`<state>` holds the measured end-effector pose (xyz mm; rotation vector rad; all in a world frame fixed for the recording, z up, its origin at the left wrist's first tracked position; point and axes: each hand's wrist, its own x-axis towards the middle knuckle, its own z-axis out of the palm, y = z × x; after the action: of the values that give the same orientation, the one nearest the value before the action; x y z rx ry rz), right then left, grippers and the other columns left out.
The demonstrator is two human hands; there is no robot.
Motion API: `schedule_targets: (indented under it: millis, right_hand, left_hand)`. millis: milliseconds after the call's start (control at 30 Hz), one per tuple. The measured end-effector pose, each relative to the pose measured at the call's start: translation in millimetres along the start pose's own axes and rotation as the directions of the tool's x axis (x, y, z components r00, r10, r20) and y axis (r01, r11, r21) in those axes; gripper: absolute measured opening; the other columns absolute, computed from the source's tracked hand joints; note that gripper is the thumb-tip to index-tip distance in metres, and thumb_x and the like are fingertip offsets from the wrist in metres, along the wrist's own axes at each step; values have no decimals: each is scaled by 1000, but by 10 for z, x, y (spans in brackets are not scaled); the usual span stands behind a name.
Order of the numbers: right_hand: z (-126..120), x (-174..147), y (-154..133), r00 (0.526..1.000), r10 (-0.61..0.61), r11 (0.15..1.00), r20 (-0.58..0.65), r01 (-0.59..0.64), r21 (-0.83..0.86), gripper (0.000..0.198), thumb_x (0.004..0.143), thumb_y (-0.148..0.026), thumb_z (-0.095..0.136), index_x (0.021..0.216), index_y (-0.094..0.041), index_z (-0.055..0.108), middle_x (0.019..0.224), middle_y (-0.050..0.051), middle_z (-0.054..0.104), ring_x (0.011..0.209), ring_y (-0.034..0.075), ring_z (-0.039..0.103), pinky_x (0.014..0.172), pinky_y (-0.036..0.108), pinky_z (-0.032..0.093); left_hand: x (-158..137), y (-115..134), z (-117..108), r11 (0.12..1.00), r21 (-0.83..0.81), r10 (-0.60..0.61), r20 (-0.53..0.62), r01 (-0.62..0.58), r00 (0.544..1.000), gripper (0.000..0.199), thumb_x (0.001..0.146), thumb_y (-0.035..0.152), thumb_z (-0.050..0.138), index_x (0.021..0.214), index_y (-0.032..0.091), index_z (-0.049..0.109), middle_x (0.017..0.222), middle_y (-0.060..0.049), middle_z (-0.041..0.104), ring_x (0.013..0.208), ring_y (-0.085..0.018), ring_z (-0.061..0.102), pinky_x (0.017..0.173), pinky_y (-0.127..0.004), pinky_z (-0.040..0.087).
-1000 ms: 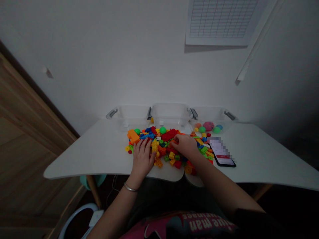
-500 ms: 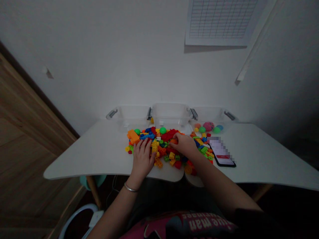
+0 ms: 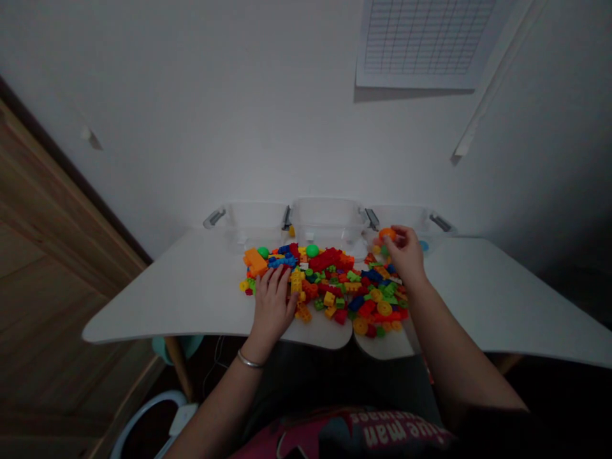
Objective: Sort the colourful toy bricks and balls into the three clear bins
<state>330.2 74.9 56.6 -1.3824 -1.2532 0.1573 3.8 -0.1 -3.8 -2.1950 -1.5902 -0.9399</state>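
My right hand [image 3: 408,255] pinches an orange ball [image 3: 387,234] between thumb and fingers, at the front of the right-hand clear bin [image 3: 406,213]. Inside that bin a blue ball [image 3: 423,245] shows, while other balls are partly covered by my hand. My left hand [image 3: 272,298] lies with fingers spread on the left part of a heap of colourful toy bricks [image 3: 329,280], beside a yellow brick piece [image 3: 297,280]. Two green balls [image 3: 312,250] sit along the heap's far edge. Whether the left fingertips grip anything is not visible.
A left clear bin [image 3: 258,220] and a middle clear bin [image 3: 329,213] stand in line against the wall, with grey handles [image 3: 215,217]. The bricks spread over a white table [image 3: 157,287], near its curved front edge. A gridded paper [image 3: 421,44] hangs above.
My right hand has lifted the orange ball out of the brick heap and carried it right and away from me to the right-hand bin. My left hand stays put.
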Motion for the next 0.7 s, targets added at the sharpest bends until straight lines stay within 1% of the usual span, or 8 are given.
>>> schedule_targets:
  millis: [133, 200, 267, 367, 467, 533, 600, 700]
  right_hand:
    - [-119, 297, 158, 992, 42, 997, -116, -49, -63, 42, 75, -46, 57, 108, -19, 59, 111, 11, 66, 87, 20, 63, 80, 36, 51]
    - [-151, 399, 225, 990, 29, 994, -139, -43, -101, 42, 74, -43, 57, 108, -18, 59, 113, 11, 65, 89, 21, 63, 82, 38, 51]
    - [-165, 460, 281, 993, -4, 991, -115, -11, -130, 41, 75, -41, 56, 108, -18, 60, 114, 11, 66, 90, 21, 64, 86, 39, 50]
    - [-159, 501, 337, 997, -43, 983, -64, 31, -179, 42, 76, -38, 53, 111, -18, 61, 115, 11, 67, 89, 21, 64, 86, 39, 49]
    - [-135, 524, 356, 998, -43, 962, -46, 29, -270, 42, 77, -37, 52, 113, -18, 62, 114, 10, 68, 88, 21, 64, 86, 39, 48]
    - [-115, 532, 352, 1000, -29, 931, -10, 24, -365, 38, 77, -36, 51, 107, -18, 67, 107, 10, 71, 89, 22, 64, 89, 39, 45]
    - [-93, 526, 343, 999, -17, 880, 41, 34, -474, 34, 80, -35, 47, 97, -18, 72, 95, 10, 73, 90, 25, 63, 93, 41, 41]
    - [-67, 495, 337, 996, -29, 801, 84, 74, -594, 39, 83, -32, 40, 92, -18, 75, 86, 12, 73, 91, 27, 61, 96, 44, 36]
  left_hand:
    - [2, -2, -2, 1000, -2, 1, 1, -1, 1000, 51, 92, 37, 44, 138, 14, 47, 142, -14, 49, 131, -34, 39, 113, -58, 25]
    - [3, -1, -5, 1000, -3, 0, 3, 0, 1000, 51, 92, 36, 45, 138, 14, 47, 142, -15, 49, 131, -34, 39, 113, -58, 25]
    - [4, -1, -7, 1000, -4, -1, 2, 1, 1000, 51, 92, 36, 45, 138, 14, 47, 142, -15, 49, 131, -33, 38, 113, -58, 25]
    - [3, -3, -5, 1000, -7, 4, -1, -4, 1000, 52, 92, 35, 45, 138, 13, 46, 142, -15, 49, 131, -34, 38, 113, -58, 25]
    - [3, -4, -4, 1000, -4, 10, 0, -10, 1000, 51, 92, 36, 46, 138, 13, 47, 142, -15, 49, 131, -33, 38, 113, -57, 26]
    - [4, -3, -6, 1000, -2, 12, 0, -12, 1000, 52, 92, 36, 46, 138, 13, 47, 142, -15, 49, 131, -33, 38, 113, -56, 26]
    - [5, 0, -8, 1000, -2, 11, -4, -11, 1000, 52, 92, 35, 46, 138, 13, 46, 142, -15, 49, 131, -33, 38, 113, -56, 26]
    - [8, 4, -11, 1000, -2, 9, -7, -9, 1000, 51, 92, 36, 45, 138, 14, 47, 142, -15, 49, 131, -34, 38, 113, -57, 25]
